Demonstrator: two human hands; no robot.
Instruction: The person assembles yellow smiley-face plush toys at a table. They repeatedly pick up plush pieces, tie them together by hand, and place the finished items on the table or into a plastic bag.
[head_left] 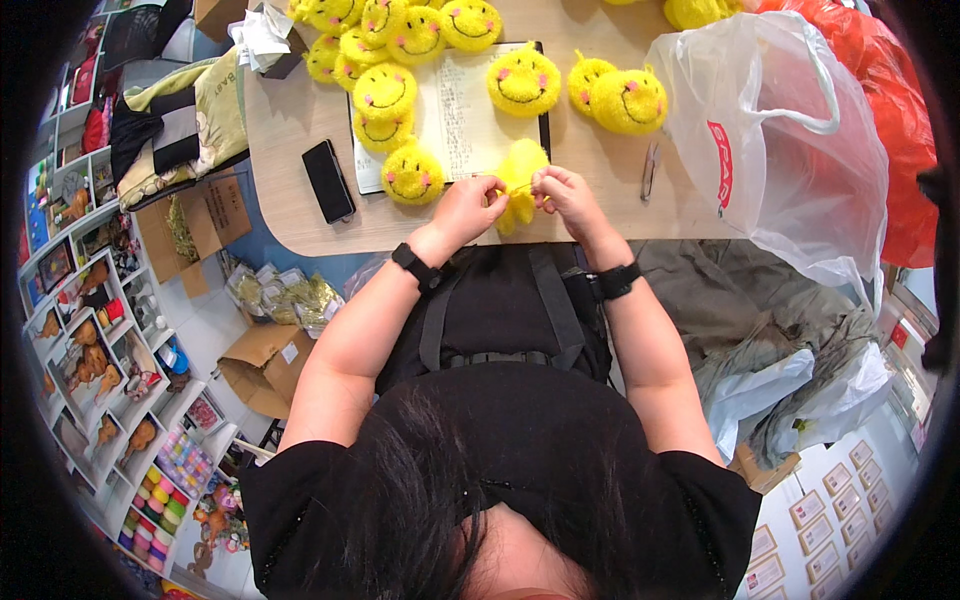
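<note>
A fluffy yellow plush ball (522, 172) sits at the near edge of the wooden table (290, 130), pinched from both sides. My left hand (468, 205) grips its left side and my right hand (566, 193) grips its right side, fingertips close together. Both wrists wear black bands. Several finished yellow smiley-face plush balls (412, 173) lie on the table beyond my hands, some on an open notebook (470, 110). Whether a thread or needle is in my fingers cannot be told.
A black phone (328, 180) lies left of my hands, a small metal tool (649, 169) to the right. A white plastic bag (780, 140) and a red bag (890, 110) fill the right side. Cardboard boxes (262, 365) and shelves of toys (100, 340) stand on the left.
</note>
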